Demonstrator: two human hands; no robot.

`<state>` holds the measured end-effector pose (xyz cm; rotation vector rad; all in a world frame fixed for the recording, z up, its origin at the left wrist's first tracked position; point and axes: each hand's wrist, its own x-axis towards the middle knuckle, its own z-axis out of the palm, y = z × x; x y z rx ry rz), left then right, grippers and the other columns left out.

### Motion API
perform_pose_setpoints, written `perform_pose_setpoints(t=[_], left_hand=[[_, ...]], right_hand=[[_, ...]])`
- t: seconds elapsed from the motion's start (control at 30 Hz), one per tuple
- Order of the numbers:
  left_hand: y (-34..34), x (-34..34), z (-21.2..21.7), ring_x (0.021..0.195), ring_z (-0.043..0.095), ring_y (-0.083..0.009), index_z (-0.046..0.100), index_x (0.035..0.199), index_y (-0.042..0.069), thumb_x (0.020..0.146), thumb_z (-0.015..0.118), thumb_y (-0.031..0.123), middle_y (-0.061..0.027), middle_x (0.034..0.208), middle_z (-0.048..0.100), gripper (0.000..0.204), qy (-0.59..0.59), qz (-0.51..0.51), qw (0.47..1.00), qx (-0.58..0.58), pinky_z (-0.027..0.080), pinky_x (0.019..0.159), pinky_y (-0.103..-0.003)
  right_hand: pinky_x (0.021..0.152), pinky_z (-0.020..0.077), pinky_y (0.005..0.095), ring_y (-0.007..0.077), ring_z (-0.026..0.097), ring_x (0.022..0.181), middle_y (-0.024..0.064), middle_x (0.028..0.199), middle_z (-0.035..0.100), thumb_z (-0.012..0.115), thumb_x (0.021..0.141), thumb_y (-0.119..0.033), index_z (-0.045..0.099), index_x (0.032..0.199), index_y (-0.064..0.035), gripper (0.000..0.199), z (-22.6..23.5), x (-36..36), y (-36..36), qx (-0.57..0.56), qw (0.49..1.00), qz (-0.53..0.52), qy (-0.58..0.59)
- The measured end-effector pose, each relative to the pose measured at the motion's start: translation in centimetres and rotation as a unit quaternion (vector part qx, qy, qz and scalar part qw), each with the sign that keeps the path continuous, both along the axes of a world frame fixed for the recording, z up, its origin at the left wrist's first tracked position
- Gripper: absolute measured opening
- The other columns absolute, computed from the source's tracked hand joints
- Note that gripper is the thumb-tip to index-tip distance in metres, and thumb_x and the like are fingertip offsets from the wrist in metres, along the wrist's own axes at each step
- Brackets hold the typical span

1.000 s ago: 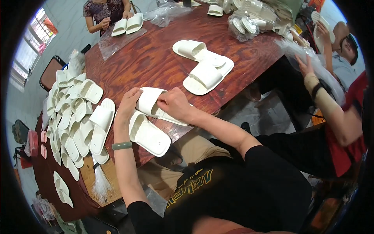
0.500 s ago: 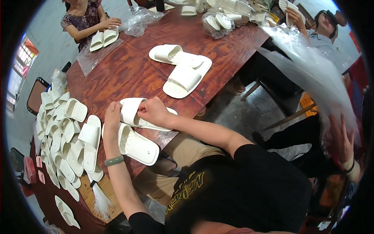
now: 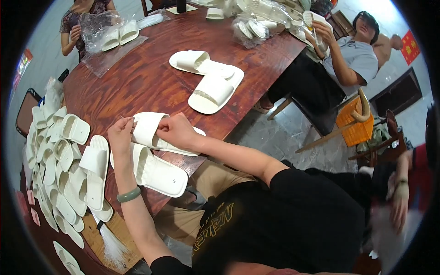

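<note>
A white slipper point(image 3: 147, 127) lies on the table's near edge between my hands. My left hand point(image 3: 121, 134), closed in a pinch, is at one side of its strap; what the fingertips hold is too fine to make out. At the strap's other edge my right hand point(image 3: 179, 131) is closed, its fingertips partly hidden in the opening. A second white slipper point(image 3: 161, 173) lies just nearer to me, beside my left wrist with its green bangle. Farther in, a pair of white slippers point(image 3: 214, 91) rests with one partly over the other.
A heap of white slippers point(image 3: 59, 169) lies to the left, with a tied bundle of thin clear strands point(image 3: 112, 245) near it. Across the wooden table point(image 3: 128, 82), a person handles a clear bag point(image 3: 94, 32). At right are a seated person, chairs and an orange basket point(image 3: 355, 121).
The large clear plastic sheet at right has swung down and away, uncovering the seated person. The person across has raised a clear bag. My hands keep nearly the same place at the strap.
</note>
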<state>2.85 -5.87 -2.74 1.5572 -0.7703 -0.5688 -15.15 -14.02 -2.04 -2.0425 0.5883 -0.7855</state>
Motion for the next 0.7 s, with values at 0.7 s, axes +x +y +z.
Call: perform_pose_setpoints(t=[0.7], left_hand=[[1.7, -1.2, 2.9, 0.063, 0.048, -0.0059, 0.057, 0.107, -0.004, 0.093, 0.048, 0.011, -0.0042, 0.081, 0.059, 0.022, -0.054, 0.183, 0.965, -0.179, 0.041, 0.056, -0.019]], right_hand=[[0.052, 0.0480, 0.0235, 0.0095, 0.060, 0.058, 0.0048, 0.067, 0.063, 0.058, 0.084, -0.008, 0.064, 0.084, 0.0035, 0.013, 0.5, 10.4, -1.0, 0.264, 0.913, 0.260, -0.169]])
